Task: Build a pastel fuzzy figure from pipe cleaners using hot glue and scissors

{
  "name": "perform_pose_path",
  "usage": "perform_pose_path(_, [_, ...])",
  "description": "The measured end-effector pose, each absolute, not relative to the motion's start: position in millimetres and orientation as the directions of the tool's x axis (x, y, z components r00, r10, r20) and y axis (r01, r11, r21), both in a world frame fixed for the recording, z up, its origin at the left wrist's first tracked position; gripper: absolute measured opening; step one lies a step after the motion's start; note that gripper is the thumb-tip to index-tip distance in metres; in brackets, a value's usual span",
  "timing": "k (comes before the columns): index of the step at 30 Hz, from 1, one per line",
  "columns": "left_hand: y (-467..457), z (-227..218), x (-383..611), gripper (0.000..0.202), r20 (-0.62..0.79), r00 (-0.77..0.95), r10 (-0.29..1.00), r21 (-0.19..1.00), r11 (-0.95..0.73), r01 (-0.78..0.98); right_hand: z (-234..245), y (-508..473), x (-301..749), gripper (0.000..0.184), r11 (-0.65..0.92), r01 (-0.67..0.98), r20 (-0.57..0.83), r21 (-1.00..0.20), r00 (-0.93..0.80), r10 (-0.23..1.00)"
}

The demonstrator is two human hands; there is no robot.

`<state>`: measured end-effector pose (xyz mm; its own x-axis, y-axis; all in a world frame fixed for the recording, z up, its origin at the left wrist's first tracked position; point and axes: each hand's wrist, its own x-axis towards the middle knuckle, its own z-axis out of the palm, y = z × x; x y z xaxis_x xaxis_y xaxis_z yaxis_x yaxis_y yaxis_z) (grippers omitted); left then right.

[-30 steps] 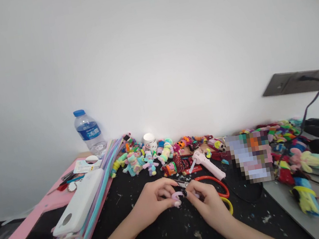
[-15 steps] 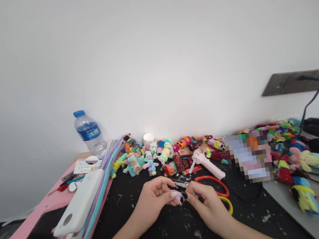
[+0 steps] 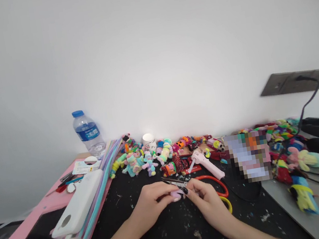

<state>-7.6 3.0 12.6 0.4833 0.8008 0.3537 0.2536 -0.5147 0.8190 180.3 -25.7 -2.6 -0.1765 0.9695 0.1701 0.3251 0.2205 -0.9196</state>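
My left hand (image 3: 152,203) and my right hand (image 3: 207,203) meet over the black mat (image 3: 172,231), fingertips pinched together on a small lilac pipe-cleaner piece (image 3: 177,193). Most of that piece is hidden by my fingers. Scissors with red and yellow handles (image 3: 216,187) lie just behind my right hand. A white glue gun (image 3: 206,162) rests behind the scissors.
Several fuzzy pipe-cleaner figures (image 3: 148,160) line the wall. At the left are a water bottle (image 3: 87,133), a bundle of pastel pipe cleaners (image 3: 103,184), a white power bank (image 3: 77,204) with cables and a pink board (image 3: 27,227). More coloured figures (image 3: 295,162) and black cables crowd the right.
The curved lilac piece, visible as an open loop a second ago, is now pressed small between my fingertips. Both hands shifted slightly away from me.
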Motion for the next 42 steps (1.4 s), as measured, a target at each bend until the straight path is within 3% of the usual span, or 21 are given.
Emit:
perform_pose_path(4, [2, 14, -7, 0.016, 0.340, 0.483, 0.807, 0.824, -0.503, 0.260, -1, -27, 179, 0.026, 0.222, 0.339, 0.165, -0.914, -0.188, 0.968])
perform_pose_path(13, [1, 13, -4, 0.010, 0.137, 0.395, 0.909, 0.955, -0.227, 0.190, 1, -28, 179, 0.027, 0.256, 0.374, 0.196, -0.892, -0.192, 0.962])
perform_pose_path(21, [5, 11, -4, 0.006, -0.008, 0.380, 0.925, 1.000, 0.018, -0.024, -1, -28, 178, 0.027, 0.257, 0.411, 0.207, -0.875, -0.162, 0.965])
perform_pose_path(25, [5, 4, -2, 0.028, -0.116, 0.385, 0.916, 0.961, 0.201, -0.189, -2, -29, 177, 0.026, 0.278, 0.443, 0.234, -0.852, -0.153, 0.960])
perform_pose_path(27, [3, 2, 0, 0.025, -0.149, 0.437, 0.887, 0.940, 0.265, -0.217, -3, -30, 176, 0.023, 0.301, 0.447, 0.248, -0.842, -0.173, 0.953])
perform_pose_path(30, [-2, 3, 3, 0.024, -0.149, 0.489, 0.859, 0.924, 0.297, -0.240, -4, -31, 174, 0.020, 0.348, 0.440, 0.273, -0.828, -0.226, 0.935])
perform_pose_path(42, [-6, 5, 10, 0.019, -0.187, 0.436, 0.880, 0.886, 0.343, -0.313, -4, -35, 173, 0.016, 0.479, 0.497, 0.341, -0.723, -0.347, 0.874])
